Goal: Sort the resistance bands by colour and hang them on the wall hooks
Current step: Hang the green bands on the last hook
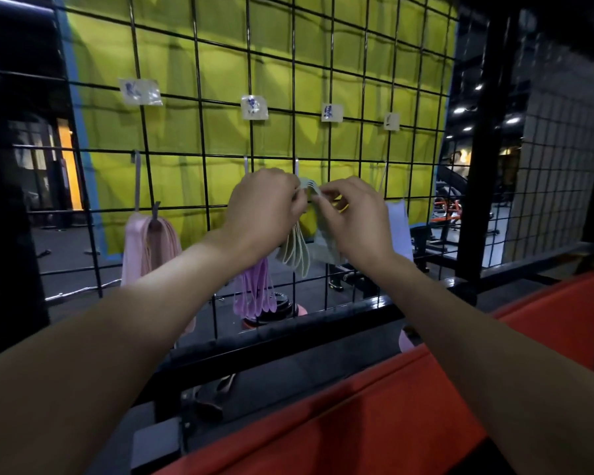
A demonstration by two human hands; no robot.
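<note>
Both my hands are raised to the black wire grid (203,108). My left hand (263,204) and my right hand (352,214) pinch the tops of several pale green bands (297,253) just below a white hook (297,166). The green loops dangle between my wrists. Pink bands (151,245) hang from the leftmost hook. Purple bands (254,289) hang behind my left wrist. Pale blue bands (398,228) hang to the right of my right hand.
Paper labels (254,107) are taped to the grid above each hook, with a yellow-green sheet (220,63) behind. A black frame rail (288,341) runs below, and an orange padded surface (357,406) lies under my arms.
</note>
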